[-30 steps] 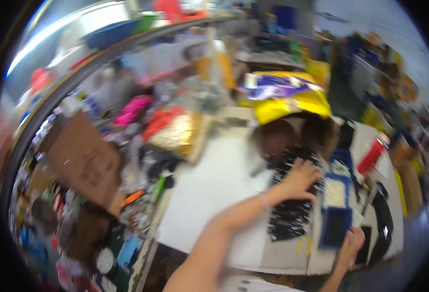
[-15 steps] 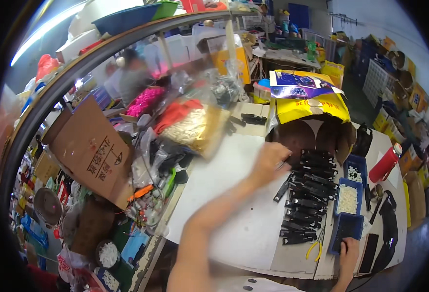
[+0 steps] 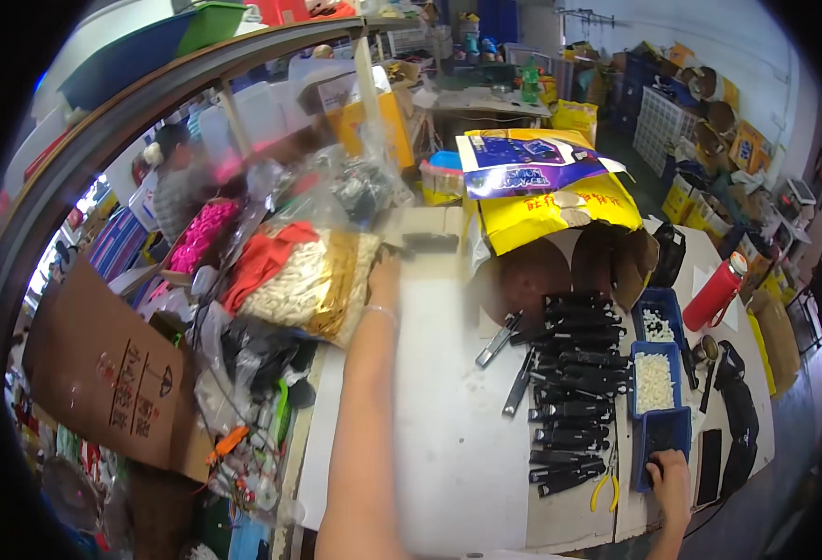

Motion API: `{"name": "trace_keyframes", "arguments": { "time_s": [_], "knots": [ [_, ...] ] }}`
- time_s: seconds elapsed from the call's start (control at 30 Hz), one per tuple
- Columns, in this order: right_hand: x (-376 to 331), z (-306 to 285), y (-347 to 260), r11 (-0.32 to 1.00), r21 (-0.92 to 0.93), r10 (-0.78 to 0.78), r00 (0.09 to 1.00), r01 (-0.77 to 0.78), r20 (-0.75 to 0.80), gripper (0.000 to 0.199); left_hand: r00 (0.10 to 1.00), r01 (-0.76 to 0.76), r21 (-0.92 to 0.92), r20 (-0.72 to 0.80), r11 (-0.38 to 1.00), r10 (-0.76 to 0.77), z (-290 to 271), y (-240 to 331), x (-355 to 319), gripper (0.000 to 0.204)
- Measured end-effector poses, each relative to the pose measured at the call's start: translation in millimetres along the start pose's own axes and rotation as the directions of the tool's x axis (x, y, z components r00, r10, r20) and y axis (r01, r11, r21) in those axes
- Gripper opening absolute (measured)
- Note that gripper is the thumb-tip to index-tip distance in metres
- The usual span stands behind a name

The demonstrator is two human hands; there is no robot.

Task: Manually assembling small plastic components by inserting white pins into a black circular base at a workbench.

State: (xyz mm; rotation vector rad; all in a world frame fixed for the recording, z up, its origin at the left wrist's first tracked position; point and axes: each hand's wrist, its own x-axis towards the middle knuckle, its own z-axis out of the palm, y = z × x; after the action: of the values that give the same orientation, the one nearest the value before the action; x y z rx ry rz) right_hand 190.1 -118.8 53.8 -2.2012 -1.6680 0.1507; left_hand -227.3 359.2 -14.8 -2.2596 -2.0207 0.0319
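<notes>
My left hand (image 3: 385, 278) reaches far forward on the white work surface (image 3: 429, 401), beside a clear bag of cream-coloured pieces (image 3: 308, 285) with red cloth on top. Blur smears its fingers, and a dark piece (image 3: 429, 243) lies just past them. My right hand (image 3: 670, 474) rests at the near blue bin (image 3: 677, 420), thumb and fingers bent together over its inside. What they pinch is hidden against the dark contents. Between the hands, several black clip-like parts (image 3: 574, 383) lie in a stacked column. A silver-and-black piece (image 3: 498, 342) sits apart, left of that column.
Yellow-handled pliers (image 3: 604, 490) lie below the column. Farther blue bins hold white pieces (image 3: 653, 383). A red flask (image 3: 717, 291), a black phone (image 3: 709, 467) and a black strap (image 3: 739, 429) line the right. An open yellow carton (image 3: 551, 219) stands behind; a brown carton (image 3: 121, 373) leans left.
My left hand has moved from the black parts leftward to the bag's side. A silver-and-black piece now lies where that hand was. My right hand stays at the bin; the view has shifted right.
</notes>
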Motion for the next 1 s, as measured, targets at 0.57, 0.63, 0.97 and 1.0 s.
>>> {"name": "trace_keyframes", "arguments": {
  "time_s": [0.57,0.63,0.97,1.0],
  "knots": [
    [11,7,-9,0.998,0.005,0.068,0.998,-0.068,0.002,0.007,0.846,-0.338,0.459,-0.234,0.822,0.479,11,-23,36,0.04],
    [11,7,-8,0.997,0.01,0.073,0.997,-0.073,-0.008,0.005,0.934,-0.337,0.164,-0.063,0.927,0.351,8,-28,43,0.035],
    [10,7,-5,0.997,0.038,0.073,0.997,-0.072,-0.027,0.008,0.862,-0.502,-0.081,0.029,0.861,0.505,-36,13,12,0.048],
    [10,7,-5,0.997,0.041,0.074,0.997,-0.072,-0.03,0.008,0.86,-0.509,-0.163,-0.107,0.845,0.498,-37,18,12,0.045]
  ]
}}
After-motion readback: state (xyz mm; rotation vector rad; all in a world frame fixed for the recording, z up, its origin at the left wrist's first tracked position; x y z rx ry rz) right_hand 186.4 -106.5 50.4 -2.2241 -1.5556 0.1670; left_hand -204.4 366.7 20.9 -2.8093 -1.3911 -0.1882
